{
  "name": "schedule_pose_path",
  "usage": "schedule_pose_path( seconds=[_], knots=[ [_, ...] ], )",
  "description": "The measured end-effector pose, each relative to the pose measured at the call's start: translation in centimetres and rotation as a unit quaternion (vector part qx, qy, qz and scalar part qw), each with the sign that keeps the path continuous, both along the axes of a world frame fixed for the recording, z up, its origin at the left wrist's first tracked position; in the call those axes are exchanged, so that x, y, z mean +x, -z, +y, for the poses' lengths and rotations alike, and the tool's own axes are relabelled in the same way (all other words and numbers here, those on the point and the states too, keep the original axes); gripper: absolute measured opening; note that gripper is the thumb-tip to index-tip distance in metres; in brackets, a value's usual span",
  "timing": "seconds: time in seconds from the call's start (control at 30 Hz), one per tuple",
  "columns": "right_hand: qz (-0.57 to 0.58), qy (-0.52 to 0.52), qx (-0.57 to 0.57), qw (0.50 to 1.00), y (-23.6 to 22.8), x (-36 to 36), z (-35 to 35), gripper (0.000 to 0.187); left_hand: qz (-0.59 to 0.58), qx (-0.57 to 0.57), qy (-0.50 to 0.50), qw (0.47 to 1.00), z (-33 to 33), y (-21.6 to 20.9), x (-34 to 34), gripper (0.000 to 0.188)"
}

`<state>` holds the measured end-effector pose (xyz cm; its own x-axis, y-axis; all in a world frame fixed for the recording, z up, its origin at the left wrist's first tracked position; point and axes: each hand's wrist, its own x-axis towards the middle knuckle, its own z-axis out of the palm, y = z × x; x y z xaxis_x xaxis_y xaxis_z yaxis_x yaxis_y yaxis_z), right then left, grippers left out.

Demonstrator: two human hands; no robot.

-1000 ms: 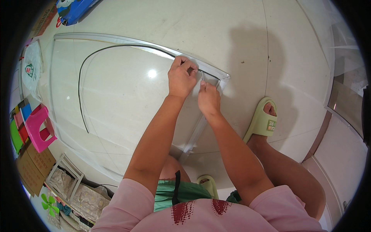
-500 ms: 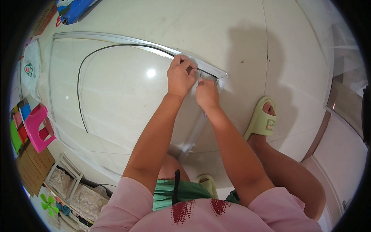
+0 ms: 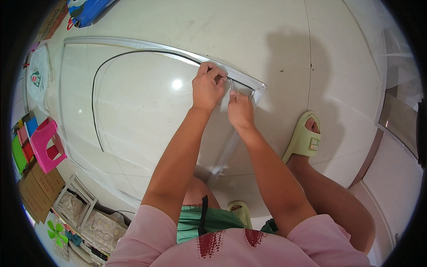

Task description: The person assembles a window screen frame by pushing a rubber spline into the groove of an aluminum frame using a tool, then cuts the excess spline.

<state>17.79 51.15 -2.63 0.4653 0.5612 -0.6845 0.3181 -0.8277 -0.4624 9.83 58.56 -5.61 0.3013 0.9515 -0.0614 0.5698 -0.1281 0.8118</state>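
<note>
Pinching black cord (image 3: 151, 50) at the metal frame (image 3: 129, 42) with left hand (image 3: 208, 89), clutching slim tool (image 3: 231, 84) in right hand (image 3: 241, 110). Looks partway done tbh: lined up near frame's right corner, looping loose inside elsewhere.

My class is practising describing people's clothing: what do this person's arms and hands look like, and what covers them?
The left hand and right hand are ungloved. Both forearms are bare, with no watch or bracelet visible. Short, pale pink sleeves cover the upper arms, without visible markings.
</note>
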Motion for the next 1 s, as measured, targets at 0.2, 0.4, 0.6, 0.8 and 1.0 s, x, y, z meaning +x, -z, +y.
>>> schedule_pose_path(
  seconds=[0.2,0.4,0.6,0.8,1.0],
  knots=[
    [0.007,-0.003,-0.002,1.000,0.0,0.0,0.0,0.043,0.014,-0.003,-0.005,1.000,0.0,0.0,0.3,0.012],
    [0.001,-0.004,-0.005,1.000,-0.1,0.0,0.2,0.042,0.019,-0.011,-0.002,1.000,0.1,0.0,0.3,0.012],
    [0.013,-0.011,-0.052,0.998,-0.5,0.3,1.6,0.039,-0.004,0.001,0.012,1.000,0.4,0.2,-0.1,0.011],
    [-0.006,-0.001,0.003,1.000,0.8,0.1,0.2,0.039,0.028,-0.038,-0.003,0.999,0.9,-0.3,0.2,0.012],
    [-0.020,-0.023,0.025,0.999,0.8,0.1,0.3,0.042,0.038,-0.048,0.014,0.998,1.5,-0.3,-0.2,0.009]
  ],
)
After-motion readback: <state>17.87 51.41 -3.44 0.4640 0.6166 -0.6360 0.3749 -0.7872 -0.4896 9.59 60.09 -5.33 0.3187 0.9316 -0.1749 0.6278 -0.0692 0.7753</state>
